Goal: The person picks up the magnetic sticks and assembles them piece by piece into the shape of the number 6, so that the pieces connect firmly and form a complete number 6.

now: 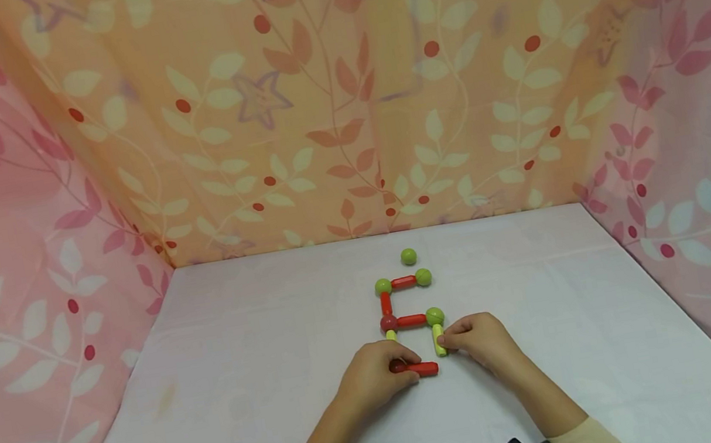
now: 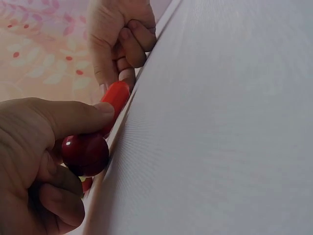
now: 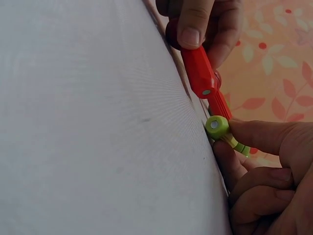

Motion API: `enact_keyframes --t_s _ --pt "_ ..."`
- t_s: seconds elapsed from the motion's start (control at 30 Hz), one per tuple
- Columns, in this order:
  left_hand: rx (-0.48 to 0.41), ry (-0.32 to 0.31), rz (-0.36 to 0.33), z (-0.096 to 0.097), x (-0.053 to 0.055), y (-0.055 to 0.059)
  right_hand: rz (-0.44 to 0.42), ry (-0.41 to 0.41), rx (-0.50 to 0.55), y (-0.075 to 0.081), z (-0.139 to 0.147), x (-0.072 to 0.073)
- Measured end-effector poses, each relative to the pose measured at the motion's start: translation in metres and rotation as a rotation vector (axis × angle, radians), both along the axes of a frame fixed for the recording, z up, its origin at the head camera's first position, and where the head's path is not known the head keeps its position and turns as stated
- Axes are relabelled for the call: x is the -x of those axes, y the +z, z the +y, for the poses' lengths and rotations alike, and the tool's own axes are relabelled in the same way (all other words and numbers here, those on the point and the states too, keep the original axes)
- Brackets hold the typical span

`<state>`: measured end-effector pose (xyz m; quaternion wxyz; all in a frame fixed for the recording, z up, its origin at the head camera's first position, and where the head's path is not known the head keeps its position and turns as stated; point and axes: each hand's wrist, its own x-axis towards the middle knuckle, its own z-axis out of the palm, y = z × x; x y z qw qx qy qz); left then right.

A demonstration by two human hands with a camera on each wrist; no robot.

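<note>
My left hand (image 1: 373,377) grips a red magnetic rod (image 1: 427,369) at the end joined to a dark red ball (image 2: 85,154). With thumb and finger, my right hand (image 1: 486,338) pinches a yellow-green magnetic rod (image 1: 440,340), whose far end meets a green ball (image 1: 435,315). That ball links through another red rod (image 1: 412,321) to a red ball (image 1: 389,323). From the red ball a second yellow-green rod (image 1: 391,335) runs toward my left hand, partly hidden by it. In the right wrist view, the held red rod's free end shows a silvery disc (image 3: 206,92), apart from the yellow-green rod's end (image 3: 215,126).
Farther back, a red rod (image 1: 387,304) rises to a green ball (image 1: 383,287), and one more red rod (image 1: 404,282) joins it to another green ball (image 1: 424,277). A loose green ball (image 1: 408,256) lies beyond. Patterned cloth (image 1: 335,99) surrounds the white table (image 1: 240,335).
</note>
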<state>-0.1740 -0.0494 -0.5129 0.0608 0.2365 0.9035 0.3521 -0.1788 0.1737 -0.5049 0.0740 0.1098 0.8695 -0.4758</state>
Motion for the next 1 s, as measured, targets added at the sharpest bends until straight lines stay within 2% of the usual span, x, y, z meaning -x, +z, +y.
enact_keyframes --t_s 0.3,0.57,0.8,1.0 --pt "-0.078 0.012 -0.042 -0.001 0.0 -0.002 0.014 0.01 0.006 0.002 0.001 -0.002" --pt "-0.111 0.018 -0.045 0.0 0.001 -0.003 0.018 0.022 -0.005 0.008 0.002 -0.003" --pt "-0.12 0.023 -0.055 0.001 0.0 -0.003 -0.031 0.133 -0.085 0.022 0.01 -0.003" --pt "-0.107 0.042 -0.082 -0.001 -0.001 -0.003 0.012 0.212 -0.156 0.046 0.016 0.008"
